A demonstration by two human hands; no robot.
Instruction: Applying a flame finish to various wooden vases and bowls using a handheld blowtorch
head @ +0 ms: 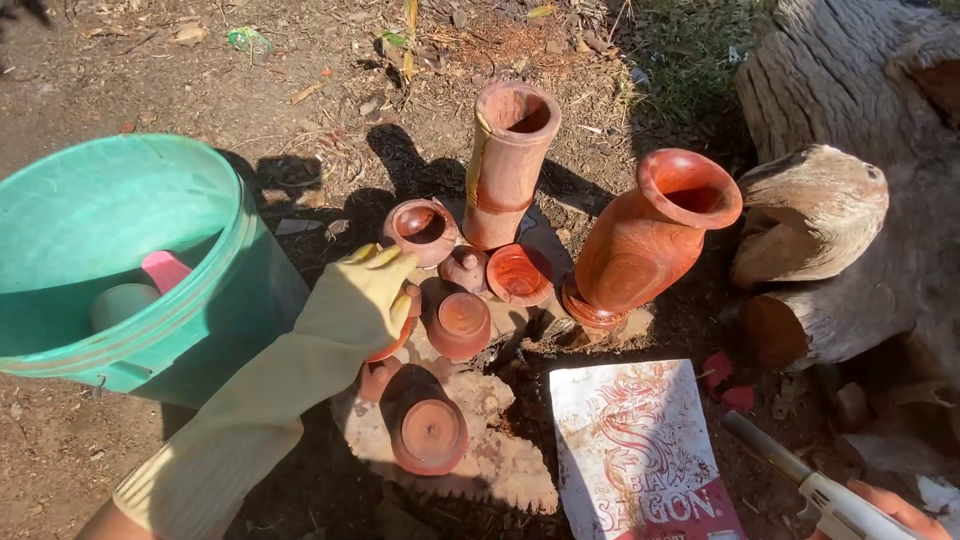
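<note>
Hands apart: gloved left (365, 295) gripping clay pot (395, 335) on stump (480, 455); right (890, 510) clutching torch (800, 480); dirt ground (150, 80).

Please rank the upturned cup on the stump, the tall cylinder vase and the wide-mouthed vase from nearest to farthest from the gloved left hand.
1. Upturned cup, just right of the left hand.
2. Tall cylinder vase, behind and right.
3. Wide-mouthed vase, far right by the log.

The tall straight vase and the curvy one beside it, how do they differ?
The straight vase is a plain cylinder, while the curvy vase swells at the belly and flares at the mouth. The straight vase stands upright; the curvy vase leans to the right. The straight vase is paler with a yellowish streak down one side; the curvy vase is a deeper, glossier orange-red. Both look like turned reddish wood, open at the top.
</note>
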